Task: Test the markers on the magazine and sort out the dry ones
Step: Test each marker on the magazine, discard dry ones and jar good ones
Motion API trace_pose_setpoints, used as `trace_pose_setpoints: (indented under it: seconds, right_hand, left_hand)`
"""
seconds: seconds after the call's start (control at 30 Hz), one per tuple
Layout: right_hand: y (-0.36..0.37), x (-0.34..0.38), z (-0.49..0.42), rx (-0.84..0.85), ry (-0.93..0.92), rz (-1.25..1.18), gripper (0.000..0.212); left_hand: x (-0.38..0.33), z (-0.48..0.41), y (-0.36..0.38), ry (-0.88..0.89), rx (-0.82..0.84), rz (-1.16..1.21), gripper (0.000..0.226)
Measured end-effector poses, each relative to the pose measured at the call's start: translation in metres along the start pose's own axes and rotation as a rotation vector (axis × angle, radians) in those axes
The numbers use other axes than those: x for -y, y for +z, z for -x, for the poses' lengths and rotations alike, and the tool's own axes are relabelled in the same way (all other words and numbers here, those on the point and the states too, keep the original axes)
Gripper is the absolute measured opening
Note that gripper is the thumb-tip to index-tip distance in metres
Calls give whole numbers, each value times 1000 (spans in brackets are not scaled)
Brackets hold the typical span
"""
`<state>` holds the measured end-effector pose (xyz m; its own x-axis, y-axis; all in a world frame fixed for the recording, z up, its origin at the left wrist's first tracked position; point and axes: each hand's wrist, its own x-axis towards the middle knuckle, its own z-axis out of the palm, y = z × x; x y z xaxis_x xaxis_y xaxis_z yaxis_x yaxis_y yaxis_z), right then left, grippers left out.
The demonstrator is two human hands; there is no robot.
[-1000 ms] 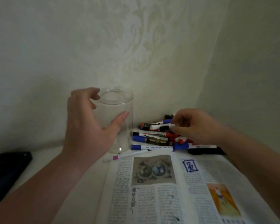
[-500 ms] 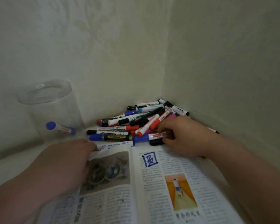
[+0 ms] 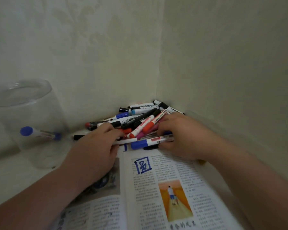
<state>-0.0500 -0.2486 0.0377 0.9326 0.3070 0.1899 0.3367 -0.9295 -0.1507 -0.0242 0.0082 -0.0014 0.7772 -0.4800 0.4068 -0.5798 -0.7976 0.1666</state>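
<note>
Head view: we're picking the nxt marker to test.
Right hand point(image 3: 181, 135) has its grip curled round the blue-capped marker point(image 3: 146, 143) at the magazine point(image 3: 165, 171) far edge, by the marker pile point(image 3: 140, 120). Left hand point(image 3: 96, 146) fingers bent over pile, hold unclear. Nxt, prob.: uncap, scribble beside blue test mark point(image 3: 142, 165).

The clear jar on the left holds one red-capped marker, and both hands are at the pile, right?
Not red: the head view shows the marker in the clear jar is blue-capped. The rest holds: the left hand and right hand are at the pile.
</note>
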Motion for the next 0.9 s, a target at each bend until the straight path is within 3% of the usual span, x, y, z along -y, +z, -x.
trace_pose_setpoints:
  seconds: [0.07,0.23,0.3,0.4,0.53,0.63,0.77,0.9]
  right_hand:
    - [-6,1,4,-19,24,-86,13]
    - [-18,1,14,-79,137,-744,16]
    - [-17,3,14,-66,120,-887,17]
    - [-15,9,16,7,38,-948,16]
    - [-6,25,14,-70,59,-1080,8]
    - [7,36,10,-199,72,-1228,15]
    - [15,45,9,-250,19,-1238,27]
    - [18,55,11,-289,-53,-1267,23]
  left_hand:
    - [1,3,3,16,-7,60,35]
    - [-9,5,-6,97,-104,137,27]
    - [-15,5,-8,139,-136,161,27]
    - [-19,3,-10,125,-137,169,46]
    - [-19,0,-8,228,-29,185,44]
    - [-23,0,-6,184,36,269,46]
    - [-23,4,-4,124,54,388,39]
    - [-23,4,-4,161,95,460,36]
